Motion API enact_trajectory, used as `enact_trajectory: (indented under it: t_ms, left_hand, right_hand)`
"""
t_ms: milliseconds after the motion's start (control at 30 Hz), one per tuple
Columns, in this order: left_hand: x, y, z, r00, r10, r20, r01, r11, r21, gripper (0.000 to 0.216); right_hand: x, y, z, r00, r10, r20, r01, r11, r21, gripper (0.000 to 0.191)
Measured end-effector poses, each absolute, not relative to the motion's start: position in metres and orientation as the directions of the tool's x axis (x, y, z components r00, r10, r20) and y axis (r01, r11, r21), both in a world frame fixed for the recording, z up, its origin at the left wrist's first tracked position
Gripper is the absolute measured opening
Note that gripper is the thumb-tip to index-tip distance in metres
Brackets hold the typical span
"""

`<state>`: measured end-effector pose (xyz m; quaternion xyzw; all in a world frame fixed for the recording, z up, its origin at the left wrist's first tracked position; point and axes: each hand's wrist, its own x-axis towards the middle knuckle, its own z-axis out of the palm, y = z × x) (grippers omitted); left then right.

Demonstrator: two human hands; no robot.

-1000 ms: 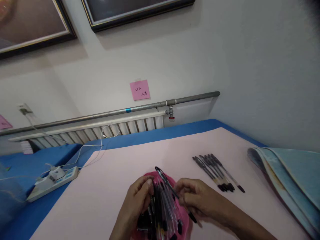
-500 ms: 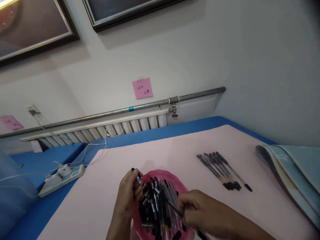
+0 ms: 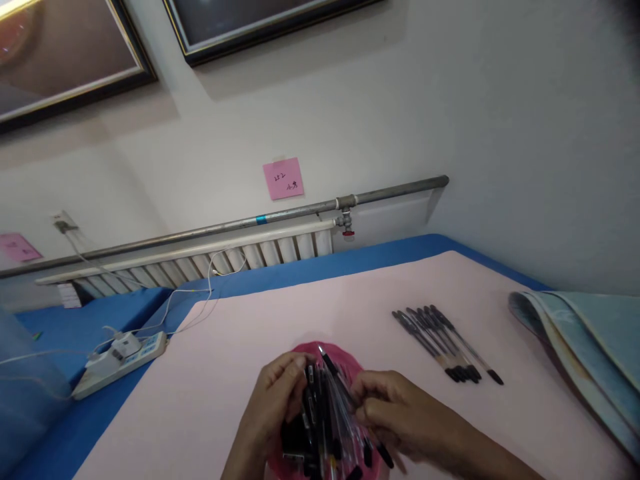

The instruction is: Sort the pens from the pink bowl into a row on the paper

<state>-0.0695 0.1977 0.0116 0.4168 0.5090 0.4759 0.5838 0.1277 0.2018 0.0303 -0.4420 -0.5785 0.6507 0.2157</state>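
Observation:
A pink bowl [image 3: 357, 360] at the bottom centre is packed with black pen parts and clear pen tubes [image 3: 345, 420]. My right hand [image 3: 395, 410], over the bowl's right side, grips a pen [image 3: 333, 367] with a dark grip section. Its bare tip slants up to the left and its dark end emerges below my fingers. At the bowl's left rim is my left hand [image 3: 280, 400], thumb and fingers pinched together; what they hold is hidden. Several black-ended clear pens [image 3: 445, 340] lie side by side on the pink sheet [image 3: 225, 373] to the right.
A blue-covered table edge [image 3: 320, 270] runs behind the sheet, with a radiator and pipe [image 3: 300, 212] beyond it. To the left lies a white power strip [image 3: 145, 353] with plugs and cables. Folded light-blue material [image 3: 590, 333] curls over the right side.
My left hand has moved right toward the bowl's middle, and the small black piece it held is now hidden. The pen in my right hand has risen, its tip now above the pile.

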Motion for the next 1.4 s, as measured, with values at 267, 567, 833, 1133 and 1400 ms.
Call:
enact_trajectory:
  t_ms: [267,567,833,1133,1400]
  left_hand:
    - [-0.054,0.192,0.014,0.208,0.952,-0.225,-0.396,0.293,0.870,0.032]
    - [-0.053,0.195,0.013,0.140,0.970,-0.197,-0.471,0.241,0.849,0.030]
    - [-0.054,0.196,0.014,0.117,0.978,-0.174,-0.492,0.209,0.845,0.031]
    - [-0.054,0.195,0.012,0.131,0.977,-0.168,-0.506,0.212,0.836,0.030]
    - [-0.054,0.195,0.013,0.120,0.978,-0.171,-0.491,0.208,0.846,0.032]
  right_hand:
    - [0.124,0.199,0.031,-0.595,0.709,-0.379,0.282,-0.258,-0.924,0.010]
    - [0.119,0.193,0.031,-0.559,0.799,-0.221,0.133,-0.177,-0.975,0.010]
    - [0.117,0.190,0.033,-0.580,0.768,-0.273,0.040,-0.308,-0.951,0.014]
    - [0.111,0.188,0.029,-0.612,0.731,-0.302,-0.094,-0.446,-0.890,0.022]
    - [0.110,0.187,0.026,-0.641,0.694,-0.326,-0.174,-0.546,-0.820,0.026]
